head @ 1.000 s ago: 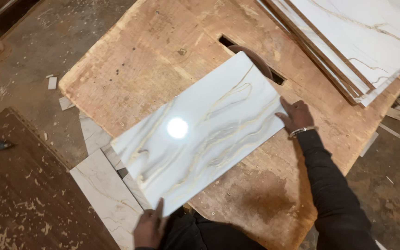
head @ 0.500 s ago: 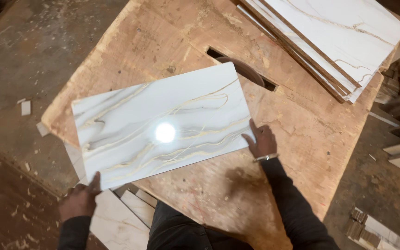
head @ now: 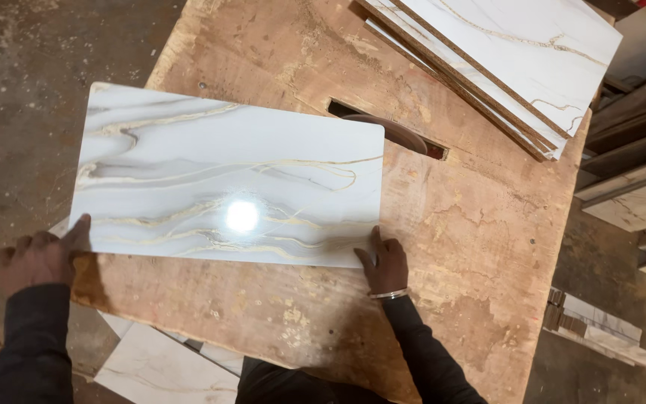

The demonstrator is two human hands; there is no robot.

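We have the marble-patterned laminate panel (head: 226, 183) lying flat and uncut on the plywood saw table (head: 472, 217), left hand (head: 39, 258) and right hand (head: 384, 262) pressing open-fingered on its near corners, beside the blade slot (head: 390, 129).

Warm dim light, bright round glare spot on the glossy marble panel (head: 226, 183), soft shadows, sharp focus, darker corners
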